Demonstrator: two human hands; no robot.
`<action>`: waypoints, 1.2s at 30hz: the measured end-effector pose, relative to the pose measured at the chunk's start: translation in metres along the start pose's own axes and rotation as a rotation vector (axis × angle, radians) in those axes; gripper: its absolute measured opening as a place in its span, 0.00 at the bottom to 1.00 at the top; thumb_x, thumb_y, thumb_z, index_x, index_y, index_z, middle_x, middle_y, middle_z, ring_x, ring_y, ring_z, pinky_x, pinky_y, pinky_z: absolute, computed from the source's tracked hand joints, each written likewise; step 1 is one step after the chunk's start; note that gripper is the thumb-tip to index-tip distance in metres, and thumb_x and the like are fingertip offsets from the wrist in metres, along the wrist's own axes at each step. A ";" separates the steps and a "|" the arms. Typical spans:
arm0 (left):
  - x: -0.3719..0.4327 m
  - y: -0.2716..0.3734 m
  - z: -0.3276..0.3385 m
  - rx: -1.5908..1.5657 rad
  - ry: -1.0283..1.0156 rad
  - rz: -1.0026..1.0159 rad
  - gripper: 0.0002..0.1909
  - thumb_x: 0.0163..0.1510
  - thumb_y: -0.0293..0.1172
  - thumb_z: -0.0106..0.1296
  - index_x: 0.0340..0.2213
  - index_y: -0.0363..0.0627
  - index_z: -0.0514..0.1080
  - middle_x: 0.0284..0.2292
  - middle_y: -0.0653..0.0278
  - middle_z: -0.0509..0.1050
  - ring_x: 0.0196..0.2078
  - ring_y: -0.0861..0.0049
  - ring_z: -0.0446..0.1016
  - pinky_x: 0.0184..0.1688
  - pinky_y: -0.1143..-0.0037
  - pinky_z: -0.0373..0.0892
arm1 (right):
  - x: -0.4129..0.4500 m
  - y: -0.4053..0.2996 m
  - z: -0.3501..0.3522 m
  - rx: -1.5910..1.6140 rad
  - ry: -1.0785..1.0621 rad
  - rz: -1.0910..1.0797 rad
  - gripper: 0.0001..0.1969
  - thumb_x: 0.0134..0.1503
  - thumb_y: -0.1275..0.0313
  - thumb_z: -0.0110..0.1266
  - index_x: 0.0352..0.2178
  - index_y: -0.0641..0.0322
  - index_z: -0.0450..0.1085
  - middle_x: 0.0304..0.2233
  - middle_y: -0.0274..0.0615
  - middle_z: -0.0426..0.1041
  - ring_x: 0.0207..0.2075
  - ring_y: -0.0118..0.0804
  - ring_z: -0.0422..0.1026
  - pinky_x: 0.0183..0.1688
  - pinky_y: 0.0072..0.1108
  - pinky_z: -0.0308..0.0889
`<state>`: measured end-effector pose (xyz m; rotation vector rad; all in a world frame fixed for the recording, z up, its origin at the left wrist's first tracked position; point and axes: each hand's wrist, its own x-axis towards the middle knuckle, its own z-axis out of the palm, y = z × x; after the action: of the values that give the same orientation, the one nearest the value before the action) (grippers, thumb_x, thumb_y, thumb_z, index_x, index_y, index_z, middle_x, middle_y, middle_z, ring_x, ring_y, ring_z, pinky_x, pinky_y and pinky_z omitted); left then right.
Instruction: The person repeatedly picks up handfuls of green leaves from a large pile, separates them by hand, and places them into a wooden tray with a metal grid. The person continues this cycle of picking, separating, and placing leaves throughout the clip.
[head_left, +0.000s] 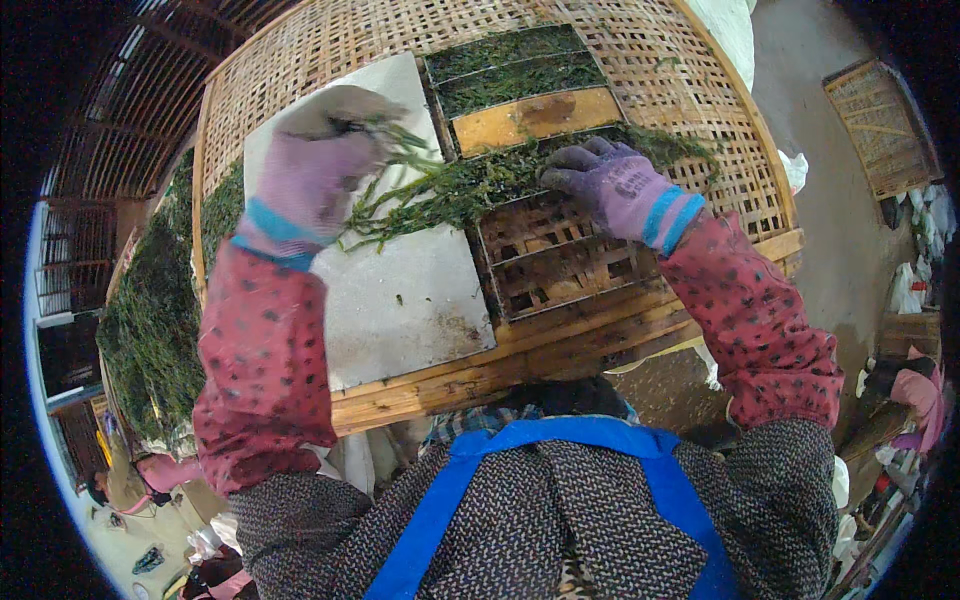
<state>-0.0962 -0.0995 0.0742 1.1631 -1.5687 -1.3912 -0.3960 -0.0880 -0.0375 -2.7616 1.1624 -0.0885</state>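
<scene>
My left hand, in a purple knitted glove with a dark grey palm, is blurred above a white board. Thin green stems stick out of its closed fingers. A bundle of green plant strands runs from the board across a dark divided frame. My right hand, gloved alike, lies with bent fingers on the bundle over the frame; whether it grips any strands is hidden. Chopped greenery fills the frame's far slots. A yellow-brown wooden strip sits in the slot nearer me.
Under the board and frame lies a woven bamboo rack with a wooden rim. A large heap of greenery stands at the left. On the floor at right is another woven panel. People are bent low at both sides.
</scene>
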 end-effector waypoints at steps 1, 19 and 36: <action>-0.006 0.010 -0.014 -0.006 -0.003 0.018 0.15 0.41 0.19 0.48 0.35 0.35 0.70 0.29 0.64 0.72 0.28 0.82 0.69 0.31 0.84 0.66 | 0.001 0.000 -0.003 -0.021 0.003 -0.008 0.23 0.44 0.75 0.48 0.46 0.44 0.65 0.48 0.36 0.62 0.49 0.45 0.61 0.52 0.33 0.57; -0.244 -0.103 -0.435 0.608 0.995 -0.412 0.13 0.45 0.23 0.54 0.36 0.44 0.72 0.28 0.73 0.73 0.24 0.89 0.64 0.25 0.85 0.60 | 0.044 -0.004 -0.035 -0.030 -0.136 -0.199 0.31 0.37 0.81 0.48 0.46 0.41 0.64 0.50 0.29 0.63 0.49 0.45 0.62 0.52 0.34 0.58; -0.085 -0.084 -0.186 0.478 0.568 -0.111 0.11 0.45 0.18 0.51 0.33 0.41 0.72 0.33 0.69 0.72 0.37 0.83 0.69 0.43 0.81 0.63 | 0.050 -0.008 -0.020 0.015 -0.055 -0.236 0.26 0.39 0.81 0.49 0.42 0.41 0.68 0.46 0.33 0.66 0.49 0.44 0.63 0.49 0.33 0.61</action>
<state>0.1180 -0.0818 0.0230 1.7644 -1.4558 -0.6535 -0.3574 -0.1203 -0.0160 -2.8565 0.8152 -0.0462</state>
